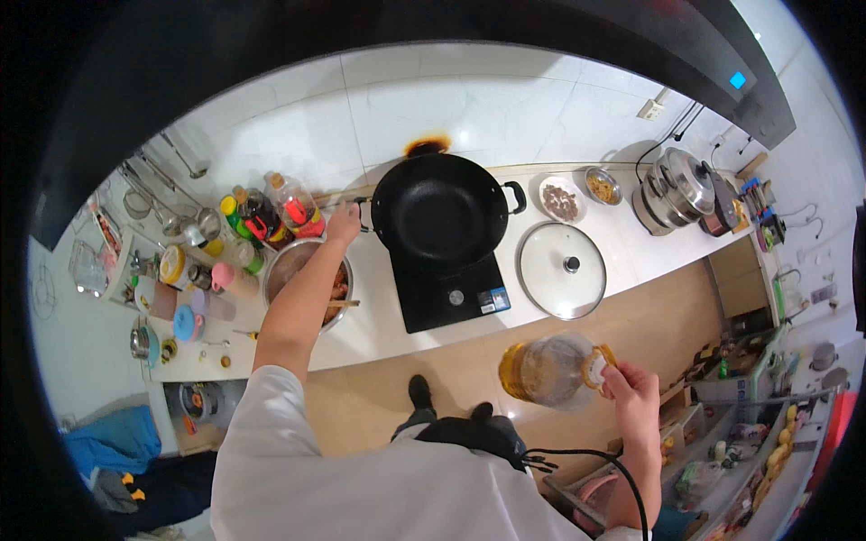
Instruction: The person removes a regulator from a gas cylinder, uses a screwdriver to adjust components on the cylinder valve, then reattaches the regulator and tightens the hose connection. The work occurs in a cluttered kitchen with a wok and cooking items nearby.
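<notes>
A black wok sits on the black induction cooktop in front of the tiled wall. My left hand is closed at the wok's left side handle, its fingertips partly hidden. Off the counter to the right, over the floor, my right hand grips a large clear plastic oil jug by its neck end. The jug is tilted onto its side, with yellow oil gathered toward its base. Under my left forearm stands a steel bowl of reddish-brown food with a wooden utensil across its rim.
A glass lid lies right of the cooktop. Behind it are a plate of chopped meat and a small metal bowl. A steel steamer pot stands farther right. Several sauce bottles and jars crowd the left; shelves line the lower right.
</notes>
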`<state>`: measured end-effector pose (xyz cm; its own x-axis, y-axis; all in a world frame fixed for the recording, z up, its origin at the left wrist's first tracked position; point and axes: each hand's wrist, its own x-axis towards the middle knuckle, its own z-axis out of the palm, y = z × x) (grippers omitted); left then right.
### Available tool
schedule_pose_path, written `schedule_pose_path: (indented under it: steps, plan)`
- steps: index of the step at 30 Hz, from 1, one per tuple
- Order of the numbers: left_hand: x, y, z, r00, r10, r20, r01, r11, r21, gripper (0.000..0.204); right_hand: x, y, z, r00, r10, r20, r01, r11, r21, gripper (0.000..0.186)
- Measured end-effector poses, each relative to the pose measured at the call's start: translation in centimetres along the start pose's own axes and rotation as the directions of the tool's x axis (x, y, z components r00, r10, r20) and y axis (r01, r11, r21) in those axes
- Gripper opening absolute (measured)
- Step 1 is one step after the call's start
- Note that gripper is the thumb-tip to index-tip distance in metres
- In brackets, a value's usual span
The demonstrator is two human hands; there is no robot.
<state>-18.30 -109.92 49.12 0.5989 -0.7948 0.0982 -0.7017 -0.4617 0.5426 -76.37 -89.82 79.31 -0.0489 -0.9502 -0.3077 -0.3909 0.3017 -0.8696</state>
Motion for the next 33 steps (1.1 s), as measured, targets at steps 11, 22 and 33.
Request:
schedule_pose_path:
  steps: [11,22,33]
  plan:
    - [-40.4,3.9,7.1,0.534,-0.230,0.814,0.827,-0.060,-0.560,0.055,2.1,-7.8,0.8,0.824,-0.208,0.528,0.210,0.976,0.056,0.020]
    - [-43.6,8.2,3.6,0.660,0.052,0.750,0.583,-0.665,-0.467,0.075,4.9,-10.2,4.9,0.617,-0.326,0.716,0.381,0.920,0.091,0.021]
    - [-43.6,3.4,-3.6,0.616,-0.336,0.713,0.592,-0.400,-0.700,0.077,5.5,-5.7,12.8,0.545,-0.672,0.501,0.824,0.538,-0.176,0.010]
